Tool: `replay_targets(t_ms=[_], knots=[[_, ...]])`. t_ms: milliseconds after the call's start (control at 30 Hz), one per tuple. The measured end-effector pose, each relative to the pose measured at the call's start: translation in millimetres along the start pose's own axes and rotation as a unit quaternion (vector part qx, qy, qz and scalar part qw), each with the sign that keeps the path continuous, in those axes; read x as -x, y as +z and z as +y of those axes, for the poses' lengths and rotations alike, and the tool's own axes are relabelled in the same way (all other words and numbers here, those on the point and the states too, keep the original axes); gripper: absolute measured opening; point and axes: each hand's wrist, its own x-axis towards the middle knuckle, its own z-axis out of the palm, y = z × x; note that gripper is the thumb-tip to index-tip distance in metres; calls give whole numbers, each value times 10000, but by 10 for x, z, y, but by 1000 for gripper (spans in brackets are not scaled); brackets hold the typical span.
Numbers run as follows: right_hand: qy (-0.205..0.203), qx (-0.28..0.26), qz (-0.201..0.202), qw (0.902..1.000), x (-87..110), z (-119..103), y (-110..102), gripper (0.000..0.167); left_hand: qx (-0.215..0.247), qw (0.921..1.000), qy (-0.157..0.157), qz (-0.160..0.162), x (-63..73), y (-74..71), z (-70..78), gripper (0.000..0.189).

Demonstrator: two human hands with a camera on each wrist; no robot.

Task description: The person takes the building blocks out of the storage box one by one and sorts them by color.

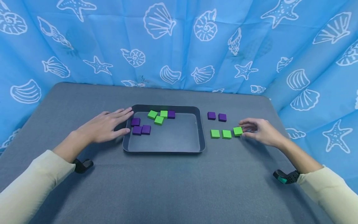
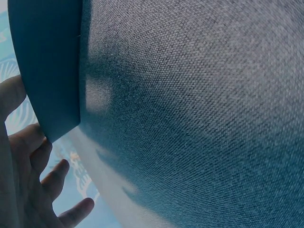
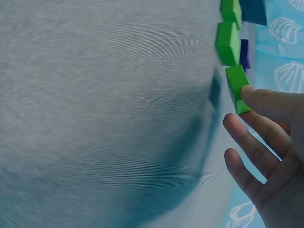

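Observation:
My left hand (image 1: 102,127) lies at the left side of a dark baking tray (image 1: 179,138), its fingers fairly straight and its fingertips at the rim. In the left wrist view, fingers (image 2: 32,137) touch the tray's outer wall (image 2: 47,61). Between thumb and fingertip, my right hand (image 1: 262,132) pinches a green block (image 3: 236,88); the right wrist view shows it tilted and slightly off the cloth. Left of it, two green blocks (image 1: 226,134) lie in a row on the table. Two purple blocks (image 1: 222,117) lie behind them.
Inside the tray, several purple blocks (image 1: 146,129) and three green blocks (image 1: 158,120) lie in its left and back part. Grey cloth covers the table (image 1: 167,186). A blue shell-print curtain (image 1: 179,46) hangs behind the table's back edge.

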Motion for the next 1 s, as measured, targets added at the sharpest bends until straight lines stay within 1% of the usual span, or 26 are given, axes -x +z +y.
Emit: replay_targets(t_ms=[167, 300, 567, 700, 767, 867, 1000], knots=[[27, 137, 41, 9999, 42, 98, 71, 42, 14, 10000, 57, -9, -4, -5, -2, 74], [90, 159, 123, 9998, 60, 102, 85, 44, 1, 10000, 63, -4, -10, -19, 8, 73], [186, 94, -20, 9998, 85, 132, 74, 47, -2, 10000, 24, -6, -13, -30, 18, 74], [231, -41, -176, 9996, 53, 154, 58, 50, 17, 10000, -7, -16, -11, -32, 14, 74], [165, -87, -172, 9997, 30, 150, 42, 50, 11, 10000, -4, -23, -7, -31, 10, 74], [42, -165, -55, 9998, -24, 116, 0, 48, 19, 10000, 5, -30, -7, -27, 7, 74], [-35, -453, 263, 9986, -143, 4, -66, 44, 17, 10000, -12, -37, -7, -19, 6, 74]])
